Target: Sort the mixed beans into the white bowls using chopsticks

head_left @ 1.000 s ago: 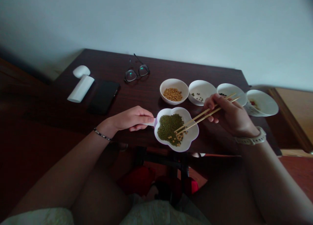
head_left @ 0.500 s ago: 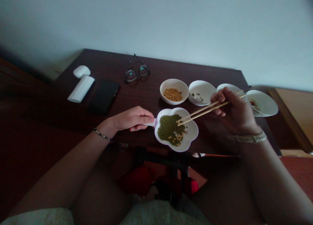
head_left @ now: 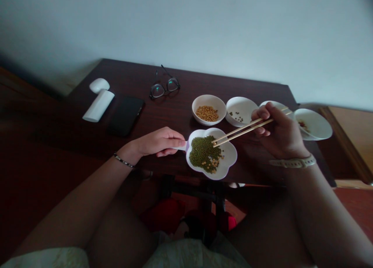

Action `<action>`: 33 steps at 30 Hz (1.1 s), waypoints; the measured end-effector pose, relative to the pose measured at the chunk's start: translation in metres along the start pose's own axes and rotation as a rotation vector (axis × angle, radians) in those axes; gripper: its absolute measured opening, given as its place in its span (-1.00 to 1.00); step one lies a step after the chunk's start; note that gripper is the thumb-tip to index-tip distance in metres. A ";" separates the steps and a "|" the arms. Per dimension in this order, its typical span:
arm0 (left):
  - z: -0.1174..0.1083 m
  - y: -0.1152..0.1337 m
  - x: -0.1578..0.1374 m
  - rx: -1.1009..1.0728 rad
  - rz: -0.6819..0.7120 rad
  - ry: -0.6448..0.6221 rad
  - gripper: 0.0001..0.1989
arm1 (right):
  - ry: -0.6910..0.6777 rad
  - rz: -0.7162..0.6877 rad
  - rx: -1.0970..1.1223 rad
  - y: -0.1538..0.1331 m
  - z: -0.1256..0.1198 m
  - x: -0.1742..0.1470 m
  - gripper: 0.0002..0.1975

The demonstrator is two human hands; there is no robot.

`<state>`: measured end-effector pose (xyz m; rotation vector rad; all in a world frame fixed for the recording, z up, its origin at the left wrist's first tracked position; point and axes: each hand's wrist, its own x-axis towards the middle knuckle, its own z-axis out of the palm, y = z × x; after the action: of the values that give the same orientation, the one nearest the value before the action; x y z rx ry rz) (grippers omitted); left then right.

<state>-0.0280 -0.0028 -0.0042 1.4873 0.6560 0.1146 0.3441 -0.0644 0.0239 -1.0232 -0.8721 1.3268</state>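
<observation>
My left hand (head_left: 164, 141) is closed on the short handle of a white flower-shaped bowl (head_left: 230, 159). Green mung beans (head_left: 201, 151) cover its left part, and some yellow soybeans (head_left: 214, 165) lie near its lower edge. My right hand (head_left: 278, 130) grips a pair of wooden chopsticks (head_left: 241, 134), which slant down to the left over the bowl. Their tips almost meet above the mung beans, with a small yellowish bean seemingly between them. Behind the flower-shaped bowl stands a round white bowl (head_left: 208, 98) of soybeans.
To its right is a second white bowl (head_left: 243, 101) with a few dark beans. A third bowl (head_left: 272, 104) is partly behind my right hand, and a fourth (head_left: 319, 124) holds reddish bits. Glasses (head_left: 165, 90), a black phone (head_left: 126, 115) and a white cylindrical object (head_left: 99, 105) lie on the left.
The chopstick tips have lifted slightly and drawn closer together, now with what looks like a bean between them. My left hand still holds the bowl's handle.
</observation>
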 end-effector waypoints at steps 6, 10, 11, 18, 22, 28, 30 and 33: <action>-0.001 -0.002 0.000 0.008 0.005 0.003 -0.65 | -0.031 0.089 0.062 -0.003 -0.004 0.001 -0.55; -0.001 -0.002 0.001 0.018 0.006 -0.003 -0.65 | -0.031 0.113 0.073 -0.004 -0.005 0.003 -0.59; -0.001 -0.002 0.001 0.019 0.003 -0.001 -0.65 | -0.021 0.111 0.067 -0.004 -0.005 0.004 -0.62; -0.001 -0.001 0.000 0.021 -0.014 0.006 -0.67 | 0.080 0.062 0.021 0.001 -0.003 0.004 -0.67; -0.001 0.000 0.001 0.034 -0.002 -0.003 -0.67 | 0.190 -0.092 0.081 0.009 0.001 0.006 -0.69; -0.002 -0.001 0.001 0.042 -0.003 0.002 -0.65 | 0.278 -0.222 0.083 0.020 0.007 0.012 -0.63; -0.001 -0.001 0.001 0.036 -0.008 0.005 -0.66 | 0.283 -0.234 0.066 0.023 0.008 0.012 -0.63; -0.001 -0.001 0.001 0.025 -0.012 0.013 -0.67 | 0.286 -0.239 0.051 0.025 0.010 0.012 -0.66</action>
<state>-0.0278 -0.0019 -0.0050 1.5077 0.6786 0.1070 0.3277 -0.0523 0.0032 -1.0060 -0.7145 0.9693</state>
